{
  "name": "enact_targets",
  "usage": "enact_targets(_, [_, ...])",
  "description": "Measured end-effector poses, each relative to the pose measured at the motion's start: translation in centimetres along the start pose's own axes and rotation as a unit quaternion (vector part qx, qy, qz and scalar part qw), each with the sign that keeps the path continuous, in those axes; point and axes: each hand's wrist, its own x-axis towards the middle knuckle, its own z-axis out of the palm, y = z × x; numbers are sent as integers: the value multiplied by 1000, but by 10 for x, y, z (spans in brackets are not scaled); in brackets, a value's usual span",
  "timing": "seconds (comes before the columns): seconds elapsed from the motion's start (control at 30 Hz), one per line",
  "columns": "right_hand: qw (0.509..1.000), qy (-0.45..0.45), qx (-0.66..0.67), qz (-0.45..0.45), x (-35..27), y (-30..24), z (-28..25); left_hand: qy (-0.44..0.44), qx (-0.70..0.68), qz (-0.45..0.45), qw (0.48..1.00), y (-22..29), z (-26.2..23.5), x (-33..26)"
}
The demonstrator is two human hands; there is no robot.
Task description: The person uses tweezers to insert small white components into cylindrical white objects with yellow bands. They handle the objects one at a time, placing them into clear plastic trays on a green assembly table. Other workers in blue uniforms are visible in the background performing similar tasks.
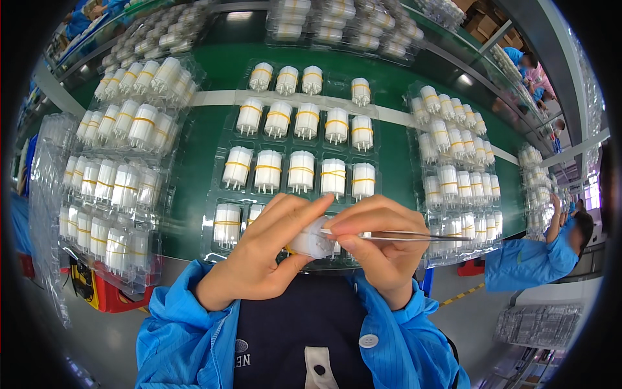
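Observation:
Close in front of my chest, my left hand (259,249) is closed around a white cylindrical component (311,243) with a yellow band, its end tilted toward the right. My right hand (382,236) pinches a pair of metal tweezers (414,236). The fingertips of that hand meet the end of the component, and a small pale piece shows there, too small to make out. Just beyond my hands lies a clear plastic tray (212,211) with rows of similar white cylinders (301,172), yellow-banded and with pins at their lower ends. My hands hide part of its nearest row.
Stacked trays of white cylinders stand at the left (116,188) and right (457,181), with more along the far side (343,26). The green table (188,162) carries a pale strip across it. A person in blue (538,256) is at the right.

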Motion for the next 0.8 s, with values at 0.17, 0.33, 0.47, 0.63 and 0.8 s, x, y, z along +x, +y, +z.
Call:
enact_targets(0.17, [993, -65, -95, -37, 10, -7, -1, 35, 48, 3, 998, -5, 4, 0])
enact_targets(0.33, [990, 6, 138, 7, 2, 11, -3, 51, 57, 3, 997, -3, 4, 0])
enact_targets(0.47, [969, 96, 228, 9, -4, 5, 5, 115, 72, 23, 990, -14, 6, 2])
enact_targets(0.63, [971, 83, 221, 23, -13, 6, 17, 148, -65, -68, 984, -13, 19, -1])
enact_targets(0.8, [984, 109, 141, 20, -12, 5, 16, 110, 9, -3, 994, -8, 17, 3])
